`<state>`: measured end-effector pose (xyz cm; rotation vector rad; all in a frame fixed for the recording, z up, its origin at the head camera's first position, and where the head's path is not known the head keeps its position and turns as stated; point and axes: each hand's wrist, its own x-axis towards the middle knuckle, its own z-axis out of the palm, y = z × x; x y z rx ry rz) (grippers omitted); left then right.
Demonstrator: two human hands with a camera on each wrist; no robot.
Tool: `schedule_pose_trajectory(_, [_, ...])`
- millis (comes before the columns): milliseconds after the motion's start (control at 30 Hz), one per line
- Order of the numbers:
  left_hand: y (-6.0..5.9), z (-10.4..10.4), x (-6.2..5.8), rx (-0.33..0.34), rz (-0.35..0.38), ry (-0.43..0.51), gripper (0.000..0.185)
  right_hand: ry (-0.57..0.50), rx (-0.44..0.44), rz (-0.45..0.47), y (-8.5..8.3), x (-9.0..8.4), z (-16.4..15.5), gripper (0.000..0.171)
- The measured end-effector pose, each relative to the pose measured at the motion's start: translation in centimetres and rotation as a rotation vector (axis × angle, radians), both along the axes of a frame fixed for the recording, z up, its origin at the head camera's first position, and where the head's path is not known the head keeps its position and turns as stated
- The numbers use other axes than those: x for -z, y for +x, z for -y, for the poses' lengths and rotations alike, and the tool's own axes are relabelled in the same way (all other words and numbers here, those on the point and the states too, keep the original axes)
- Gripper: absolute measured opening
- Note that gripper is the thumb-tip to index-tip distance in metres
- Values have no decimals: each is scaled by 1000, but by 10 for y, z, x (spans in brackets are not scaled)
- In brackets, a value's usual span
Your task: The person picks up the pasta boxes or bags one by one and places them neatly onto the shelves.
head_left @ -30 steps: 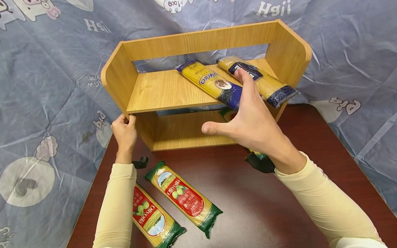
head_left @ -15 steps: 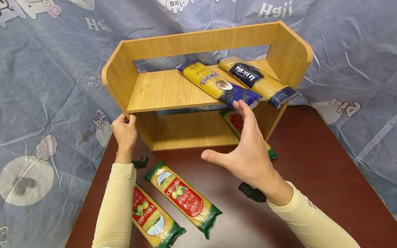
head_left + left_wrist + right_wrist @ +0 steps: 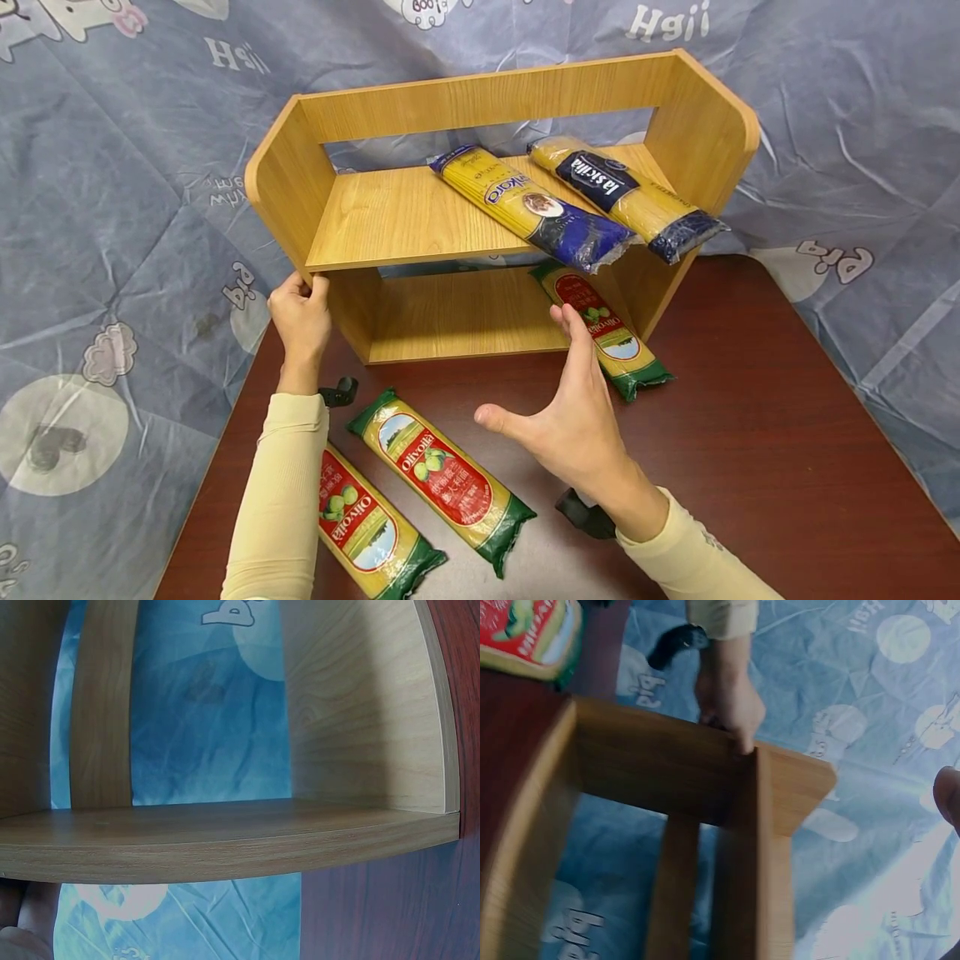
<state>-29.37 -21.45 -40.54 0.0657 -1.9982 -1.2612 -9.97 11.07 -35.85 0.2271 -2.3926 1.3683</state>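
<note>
Shelf [image 3: 420,212] gripped by left hand [image 3: 300,312].

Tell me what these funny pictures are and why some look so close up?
A person wears three cameras: one on the head, one on each wrist. The head picture shows both hands. The left hand grips the side edge of a light wooden two-level shelf on a dark red-brown table. The right hand hovers open, holding nothing. Two yellow-and-blue spaghetti packets lie on the top level, one green-and-red spaghetti packet sticks out of the bottom level, and two more green-and-red packets lie on the table. The wrist pictures show the shelf close up.
</note>
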Motion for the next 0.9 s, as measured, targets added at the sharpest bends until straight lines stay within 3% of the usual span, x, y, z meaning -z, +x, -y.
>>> schedule_pose_trajectory(167, [0,0,0,-2,1,-3,17,-14,24,86,3,23,7,132])
schedule_pose_trajectory(433, [1,0,-1,4,7,-4,17,4,11,114,12,51,23,138])
schedule_pose_trajectory(833, [-1,1,1,0,-30,-12,17,28,27,390,18,94,42,135])
schedule_pose_trajectory(900, [6,-6,-6,-3,-42,5,18,52,33,416,18,102,45,135])
